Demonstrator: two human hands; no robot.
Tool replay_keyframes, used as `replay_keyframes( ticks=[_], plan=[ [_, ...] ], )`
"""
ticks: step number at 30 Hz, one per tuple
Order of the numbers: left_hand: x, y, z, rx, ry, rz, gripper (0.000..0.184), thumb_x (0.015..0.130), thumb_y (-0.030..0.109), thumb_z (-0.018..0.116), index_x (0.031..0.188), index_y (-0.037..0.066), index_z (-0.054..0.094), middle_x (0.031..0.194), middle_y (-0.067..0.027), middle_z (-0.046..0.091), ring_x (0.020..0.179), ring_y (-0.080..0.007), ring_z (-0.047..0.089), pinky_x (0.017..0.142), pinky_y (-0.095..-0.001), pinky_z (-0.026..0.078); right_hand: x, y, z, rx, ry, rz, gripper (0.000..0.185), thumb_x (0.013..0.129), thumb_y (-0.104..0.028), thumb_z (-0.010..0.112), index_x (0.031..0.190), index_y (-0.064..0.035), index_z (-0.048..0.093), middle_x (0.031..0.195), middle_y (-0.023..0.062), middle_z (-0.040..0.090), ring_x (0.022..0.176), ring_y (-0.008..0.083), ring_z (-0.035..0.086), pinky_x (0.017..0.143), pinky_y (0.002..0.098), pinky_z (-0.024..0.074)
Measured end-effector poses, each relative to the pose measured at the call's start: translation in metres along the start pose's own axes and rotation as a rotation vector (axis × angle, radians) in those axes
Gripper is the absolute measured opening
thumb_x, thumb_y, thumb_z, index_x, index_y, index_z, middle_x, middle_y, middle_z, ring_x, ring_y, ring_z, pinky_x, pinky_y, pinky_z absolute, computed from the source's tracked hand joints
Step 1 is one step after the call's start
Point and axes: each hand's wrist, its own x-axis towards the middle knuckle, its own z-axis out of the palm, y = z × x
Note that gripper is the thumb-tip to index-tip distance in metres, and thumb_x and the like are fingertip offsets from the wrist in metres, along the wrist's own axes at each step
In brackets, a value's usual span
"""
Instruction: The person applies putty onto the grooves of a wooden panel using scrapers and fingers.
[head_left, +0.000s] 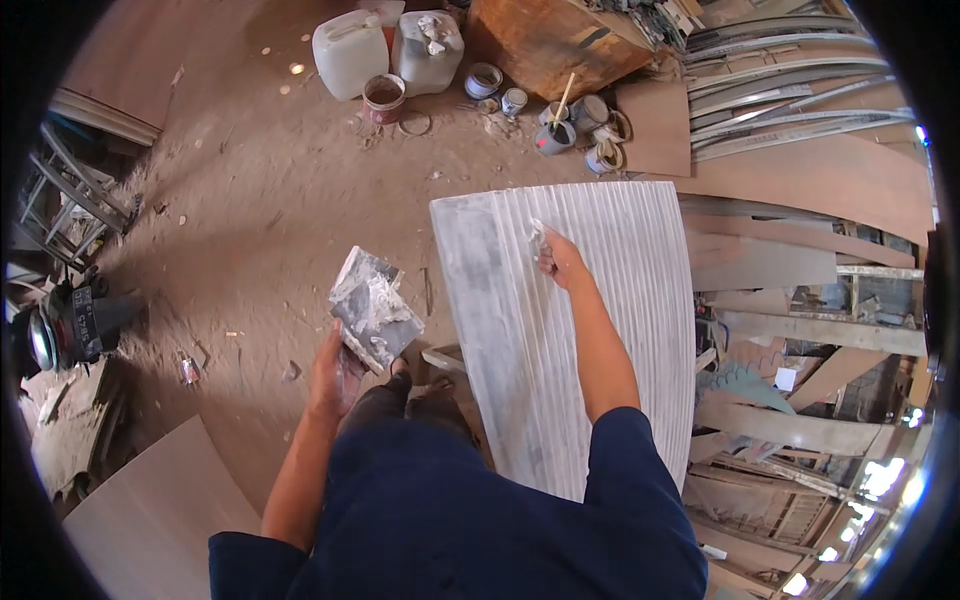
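Observation:
My left hand (336, 368) grips a flat rectangular board (372, 345) from below, its top side smeared with white putty (382, 303). Over the far part of a large whitish panel (640, 270), my right hand (562, 262) is closed with the fingers pinched. A small object coated in white paste (537, 232) sticks out of that hand; its kind cannot be made out. Long parallel grooves run along the panel, while a smoother grey-white strip lies along its left side. Whether the right hand's object touches the panel is not clear.
Two white plastic jugs (350, 55) stand at the back, with a reddish tub (384, 97) and several open cans (604, 156) nearby. Curved strips (790, 90) and boards are stacked along the right. A motorbike (70, 325) is at far left, above a loose sheet (165, 510).

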Motion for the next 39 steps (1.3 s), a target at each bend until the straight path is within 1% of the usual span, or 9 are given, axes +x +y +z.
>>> replay_keyframes(
  ticks=[3,4,6,9,13,19,24,30,39],
  plan=[
    [-0.003,0.001,0.002,-0.006,0.007,0.002,0.046,0.100,0.038,0.045,0.127,0.001,0.049,0.122,-0.0106,0.060,0.110,-0.0225,0.059,0.095,-0.0377,0.046,-0.005,0.011,-0.002,-0.606,0.198,-0.362,0.032,0.084,-0.015,0.053,0.113,-0.0130,0.067,0.059,0.0012,0.049,0.051,0.0166,0.050,0.049,0.0314,0.0425],
    [-0.002,0.001,0.000,-0.007,0.010,0.002,0.046,0.100,0.038,0.045,0.127,0.001,0.049,0.122,-0.0106,0.060,0.110,-0.0225,0.059,0.095,-0.0377,0.046,-0.006,0.010,-0.002,-0.607,0.196,-0.360,0.032,0.084,-0.015,0.053,0.113,-0.0130,0.067,0.059,0.0012,0.049,0.051,0.0166,0.050,0.049,0.0314,0.0425],
    [0.000,0.000,-0.004,0.004,-0.021,-0.020,0.047,0.100,0.037,0.044,0.128,0.000,0.048,0.122,-0.0110,0.059,0.109,-0.0227,0.059,0.095,-0.0378,0.045,-0.012,0.005,-0.002,-1.283,0.276,-0.583,0.036,0.082,-0.015,0.058,0.117,-0.0173,0.066,0.073,0.0105,0.060,0.069,0.0289,0.062,0.066,0.0398,0.0505],
    [0.002,-0.002,-0.012,0.054,-0.045,-0.062,0.050,0.101,0.038,0.041,0.134,0.001,0.044,0.130,-0.0108,0.056,0.118,-0.0221,0.055,0.101,-0.0379,0.043,-0.024,-0.014,0.009,-1.562,0.271,-0.651,0.033,0.078,-0.017,0.064,0.111,-0.0201,0.069,0.093,0.0140,0.062,0.088,0.0342,0.062,0.079,0.0459,0.0505],
    [-0.002,-0.003,0.001,0.039,-0.007,-0.077,0.046,0.101,0.036,0.043,0.128,-0.001,0.048,0.123,-0.0115,0.059,0.110,-0.0225,0.059,0.096,-0.0383,0.045,-0.019,-0.026,0.007,-1.639,0.213,-0.685,0.029,0.077,-0.021,0.067,0.106,-0.0184,0.070,0.100,0.0127,0.060,0.094,0.0328,0.062,0.081,0.0448,0.0512],
    [-0.008,-0.020,-0.003,0.056,-0.042,-0.088,0.048,0.101,0.036,0.043,0.131,-0.001,0.045,0.125,-0.0119,0.057,0.114,-0.0230,0.057,0.098,-0.0384,0.044,-0.008,-0.016,0.000,-1.621,0.228,-0.699,0.026,0.075,-0.027,0.071,0.095,-0.0106,0.071,0.091,0.0122,0.062,0.089,0.0336,0.062,0.078,0.0454,0.0504],
    [-0.015,-0.025,0.006,0.075,-0.028,-0.085,0.050,0.100,0.037,0.043,0.133,-0.001,0.044,0.129,-0.0127,0.055,0.118,-0.0238,0.054,0.101,-0.0396,0.042,-0.011,-0.011,0.006,-1.397,0.445,-0.405,0.031,0.074,-0.030,0.071,0.089,-0.0018,0.070,0.095,0.0202,0.068,0.092,0.0364,0.065,0.082,0.0461,0.0518],
    [-0.017,-0.030,0.000,0.100,-0.050,-0.089,0.051,0.100,0.039,0.042,0.135,0.001,0.043,0.132,-0.0123,0.054,0.120,-0.0238,0.053,0.103,-0.0394,0.041,-0.004,-0.021,-0.013,-1.460,0.271,-0.266,0.033,0.076,-0.025,0.064,0.098,-0.0002,0.070,0.096,0.0233,0.067,0.094,0.0391,0.064,0.086,0.0449,0.0509],
    [-0.021,-0.034,0.006,0.041,-0.006,-0.078,0.046,0.100,0.035,0.044,0.128,-0.002,0.048,0.122,-0.0129,0.059,0.112,-0.0240,0.058,0.098,-0.0385,0.045,-0.004,0.010,-0.029,-1.365,0.275,-0.742,0.032,0.080,-0.020,0.059,0.109,-0.0119,0.070,0.099,0.0204,0.068,0.095,0.0389,0.064,0.086,0.0456,0.0506]
  ],
)
